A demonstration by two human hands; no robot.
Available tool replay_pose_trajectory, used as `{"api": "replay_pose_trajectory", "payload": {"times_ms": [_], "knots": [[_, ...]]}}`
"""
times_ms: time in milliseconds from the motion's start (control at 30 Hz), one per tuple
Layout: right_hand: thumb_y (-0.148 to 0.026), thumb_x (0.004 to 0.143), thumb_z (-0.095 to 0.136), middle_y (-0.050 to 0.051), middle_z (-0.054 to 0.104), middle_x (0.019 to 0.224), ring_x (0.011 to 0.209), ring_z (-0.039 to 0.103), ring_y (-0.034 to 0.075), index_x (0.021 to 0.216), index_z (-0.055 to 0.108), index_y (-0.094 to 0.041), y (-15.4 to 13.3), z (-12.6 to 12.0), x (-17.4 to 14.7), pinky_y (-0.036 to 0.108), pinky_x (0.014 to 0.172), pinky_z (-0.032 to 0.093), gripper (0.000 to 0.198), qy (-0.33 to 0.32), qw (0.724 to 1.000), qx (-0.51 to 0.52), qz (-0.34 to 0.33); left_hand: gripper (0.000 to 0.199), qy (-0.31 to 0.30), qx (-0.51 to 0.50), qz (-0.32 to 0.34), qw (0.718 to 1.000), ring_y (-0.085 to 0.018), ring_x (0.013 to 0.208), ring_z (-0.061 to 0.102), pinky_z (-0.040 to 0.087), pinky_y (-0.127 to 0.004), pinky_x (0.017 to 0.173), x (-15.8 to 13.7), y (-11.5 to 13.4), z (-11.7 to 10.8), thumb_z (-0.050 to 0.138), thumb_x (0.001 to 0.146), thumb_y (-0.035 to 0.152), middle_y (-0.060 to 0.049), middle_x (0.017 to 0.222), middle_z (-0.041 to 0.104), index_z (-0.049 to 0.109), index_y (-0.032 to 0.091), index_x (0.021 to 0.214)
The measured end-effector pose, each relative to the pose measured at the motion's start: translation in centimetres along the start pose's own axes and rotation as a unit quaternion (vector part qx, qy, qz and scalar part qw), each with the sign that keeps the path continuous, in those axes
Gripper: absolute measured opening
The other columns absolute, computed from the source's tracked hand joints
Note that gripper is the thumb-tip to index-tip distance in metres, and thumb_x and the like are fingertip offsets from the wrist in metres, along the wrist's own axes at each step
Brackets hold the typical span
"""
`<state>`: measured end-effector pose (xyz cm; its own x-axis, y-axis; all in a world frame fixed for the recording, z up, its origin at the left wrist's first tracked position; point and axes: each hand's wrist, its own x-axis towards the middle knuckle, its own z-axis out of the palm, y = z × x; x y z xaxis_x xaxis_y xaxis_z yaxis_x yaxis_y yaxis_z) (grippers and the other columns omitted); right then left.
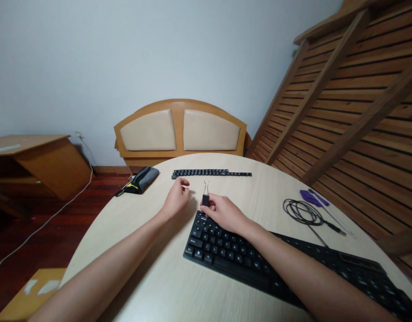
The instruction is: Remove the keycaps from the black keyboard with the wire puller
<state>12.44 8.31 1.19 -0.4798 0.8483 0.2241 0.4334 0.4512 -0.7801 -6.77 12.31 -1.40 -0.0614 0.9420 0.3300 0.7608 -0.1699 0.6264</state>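
Observation:
My right hand [226, 212] grips a wire keycap puller [206, 201] by its black handle, its two wire prongs pointing away from me. It is over the upper left corner of a black keyboard [232, 255], where several key positions stand without caps. To the left, my left hand [177, 197] hovers above or rests on the table, fingers loosely curled and apart, with nothing visible in them. Just beyond it, removed black keycaps [201, 172] lie in neat rows. My right forearm hides part of the keyboard.
A coiled black USB cable [303, 212] lies at the right of the round table [142, 255], beside a purple cloth [313, 197] and a thin white stick [333, 214]. A grey and black pouch [142, 180] sits near the left edge. Wooden slats [343, 98] lean at the right.

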Motion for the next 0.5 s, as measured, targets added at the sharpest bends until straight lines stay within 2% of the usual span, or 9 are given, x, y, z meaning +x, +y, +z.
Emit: {"api": "replay_pose_trajectory", "payload": {"times_ms": [133,200,267,367,500], "knots": [[-0.024,0.084,0.065,0.003,0.07,0.072,0.064,0.064,0.02,0.078,0.065,-0.021,-1.2,-0.3,-1.1,0.028,0.058,0.045,0.007,0.026,0.999,-0.045,0.003,0.018,-0.037,-0.077,0.027,0.996,-0.016,0.1,0.066,0.053,-0.028,0.084,-4.3,1.8,0.2,0.037,0.094,0.014,-0.007,0.111,0.066,0.046,0.021,0.108],[-0.026,0.085,0.064,0.004,0.071,0.076,0.07,0.066,0.021,0.08,0.066,-0.022,-1.3,0.0,-1.8,0.029,0.062,0.048,0.007,0.041,0.999,-0.016,0.004,0.021,-0.097,-0.135,0.067,0.984,-0.018,0.104,0.064,0.052,-0.033,0.089,-5.7,2.1,-0.5,0.039,0.093,0.015,-0.007,0.113,0.066,0.046,0.022,0.111],[-0.028,0.087,0.063,0.004,0.071,0.081,0.075,0.068,0.021,0.084,0.066,-0.022,-1.0,0.6,-2.5,0.03,0.068,0.051,0.008,0.05,0.997,0.047,0.02,0.024,-0.172,-0.166,0.099,0.966,-0.02,0.11,0.062,0.047,-0.037,0.098,-6.2,2.2,-1.3,0.041,0.091,0.014,-0.007,0.117,0.066,0.049,0.022,0.113],[-0.029,0.087,0.062,0.004,0.071,0.089,0.079,0.07,0.02,0.092,0.065,-0.02,0.0,1.4,-3.1,0.031,0.073,0.055,0.011,0.059,0.987,0.139,0.059,0.029,-0.255,-0.168,0.133,0.943,-0.022,0.113,0.061,0.046,-0.039,0.102,-6.1,2.0,-2.2,0.042,0.09,0.014,-0.007,0.12,0.066,0.054,0.022,0.115],[-0.027,0.085,0.064,0.003,0.071,0.09,0.085,0.07,0.019,0.098,0.062,-0.02,0.6,1.8,-3.3,0.03,0.077,0.056,0.015,0.069,0.978,0.189,0.058,0.038,-0.278,-0.108,0.204,0.933,-0.023,0.116,0.057,0.044,-0.04,0.104,-6.0,1.8,-2.6,0.047,0.087,0.014,-0.007,0.125,0.063,0.053,0.023,0.124]]}}
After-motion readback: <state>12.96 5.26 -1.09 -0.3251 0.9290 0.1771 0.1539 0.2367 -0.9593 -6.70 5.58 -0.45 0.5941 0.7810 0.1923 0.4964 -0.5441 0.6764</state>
